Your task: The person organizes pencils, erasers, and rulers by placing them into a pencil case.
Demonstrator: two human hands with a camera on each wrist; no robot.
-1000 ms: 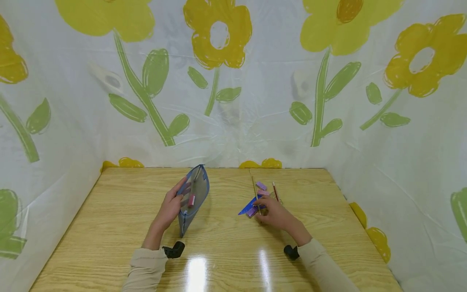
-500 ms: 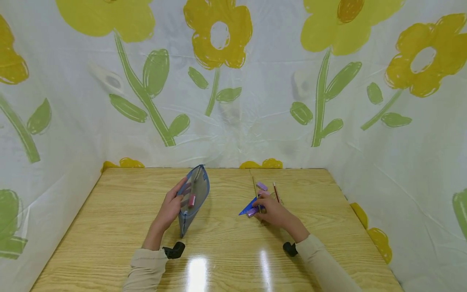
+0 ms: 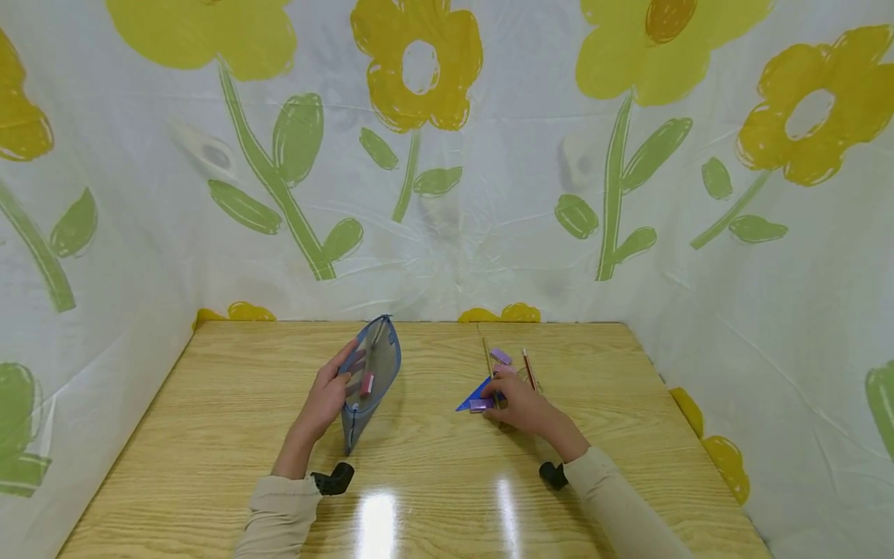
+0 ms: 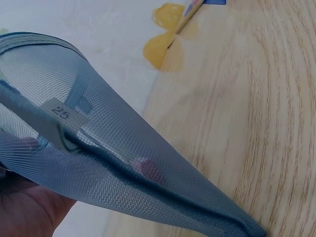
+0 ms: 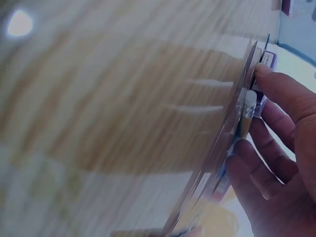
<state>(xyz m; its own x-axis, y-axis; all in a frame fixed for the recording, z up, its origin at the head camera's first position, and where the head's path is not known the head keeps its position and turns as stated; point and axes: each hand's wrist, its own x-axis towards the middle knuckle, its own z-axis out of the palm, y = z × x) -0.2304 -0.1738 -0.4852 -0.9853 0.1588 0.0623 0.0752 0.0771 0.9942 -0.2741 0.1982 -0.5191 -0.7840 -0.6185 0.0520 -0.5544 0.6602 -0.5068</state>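
In the head view my left hand [image 3: 324, 400] grips the side of a blue-grey mesh pencil pouch [image 3: 388, 373], holding it tilted with its zip mouth open. A pink eraser [image 3: 367, 383] lies inside; the mesh also fills the left wrist view. My right hand [image 3: 525, 407] is low over the table at a small pile, thumb and fingers pinching a purple eraser [image 3: 479, 405]. Under that eraser is a blue triangle ruler [image 3: 466, 399]. A gold pencil [image 3: 486, 353] runs beneath the fingers, its white eraser end [image 5: 250, 98] close to them in the right wrist view.
Behind the right hand lie another purple eraser [image 3: 500, 355], a pink eraser [image 3: 504, 368] partly hidden by the fingers, and a red pencil [image 3: 528, 366]. The wooden table [image 3: 230, 404] meets flower-printed white curtains [image 3: 503, 233] at its back and sides.
The purple eraser has turned and shifted slightly left at my right fingertips, while that hand moved a little left. My left hand and the pouch stay put.
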